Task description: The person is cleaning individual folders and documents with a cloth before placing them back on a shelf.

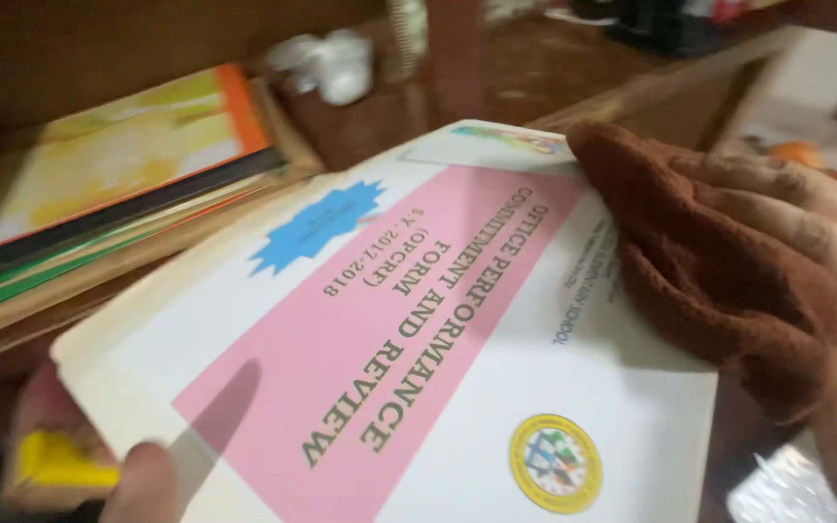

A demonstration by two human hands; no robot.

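At the left edge, a stack of books (118, 203) lies flat on a wooden shelf (147, 58), its top cover yellow with an orange band, darker green and black edges below it. Lower left, the left hand (138, 479) grips the near corner of a white folder (418, 387) – the thumb lies on top of the cover, the fingers curl beneath, so the hand is clamped on that corner. Something yellow (60, 463) shows just under the hand; what it is cannot be told. The folder tilts, its long axis running from the lower left up toward the upper right, so the far end lies away from the left hand and right beneath the right one. On its cover a broad pink band (370, 349) follows that same axis, a spiky blue badge (317, 225) sits to the band's upper left, and a round yellow seal (555, 463) lies near the lower right. Further right, the right hand (806, 232) presses a brown cloth (709, 261) against the folder's upper right part – fingers closed over the cloth, nearer that end than the left hand
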